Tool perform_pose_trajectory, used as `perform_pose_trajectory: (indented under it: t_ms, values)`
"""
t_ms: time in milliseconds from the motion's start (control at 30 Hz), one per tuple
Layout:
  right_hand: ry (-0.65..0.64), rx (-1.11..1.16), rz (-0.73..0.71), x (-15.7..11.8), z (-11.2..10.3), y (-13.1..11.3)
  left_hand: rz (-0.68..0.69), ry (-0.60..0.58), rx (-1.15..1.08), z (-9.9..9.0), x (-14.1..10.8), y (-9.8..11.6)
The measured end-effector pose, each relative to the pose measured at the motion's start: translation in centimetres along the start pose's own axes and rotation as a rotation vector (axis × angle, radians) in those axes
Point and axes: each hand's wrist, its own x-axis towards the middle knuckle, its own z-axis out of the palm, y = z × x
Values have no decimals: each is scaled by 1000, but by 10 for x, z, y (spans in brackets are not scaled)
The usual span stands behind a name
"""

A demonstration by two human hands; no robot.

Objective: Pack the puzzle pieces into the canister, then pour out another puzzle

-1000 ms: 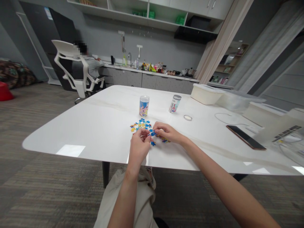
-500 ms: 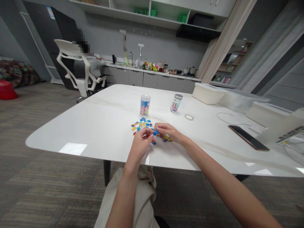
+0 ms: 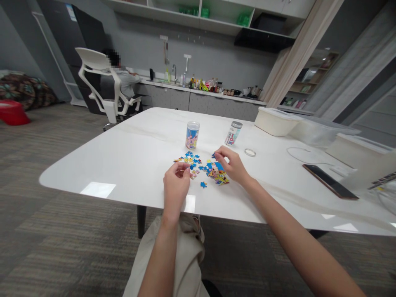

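Observation:
My right hand (image 3: 230,163) pinches a small blue puzzle piece (image 3: 213,155) between thumb and fingertips. It hovers at the upper edge of a partly joined jigsaw (image 3: 217,172) in blue, yellow and pink. My left hand (image 3: 177,180) is curled, thumb and fingers close together, beside the loose puzzle pieces (image 3: 188,158). Whether a piece sits in those fingers is hard to make out. One blue piece (image 3: 203,185) lies alone nearer me. Behind the pieces stands a clear-topped can (image 3: 192,136) with a colourful picture.
Farther back on the white table (image 3: 123,152) are a second printed can (image 3: 233,134) and a ring-shaped lid (image 3: 250,152). To the right lie a phone (image 3: 329,181), a cable and plastic bins (image 3: 275,122). A person (image 3: 125,80) sits in a white-framed chair beyond the table.
My hands were together over a blue piece and are now apart. The right hand has moved up and right with a blue piece; the left has moved left. The joined jigsaw is more exposed.

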Motion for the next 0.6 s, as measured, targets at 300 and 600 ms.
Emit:
perform_pose_trajectory:
  t_ms: [300,600]
  values:
    - [-269,-63,15,-3,9,16,168,-48,461,-18,-1,-1]
    - [-253,-38,202,-3,17,16,280,-19,799,-18,-2,-9]
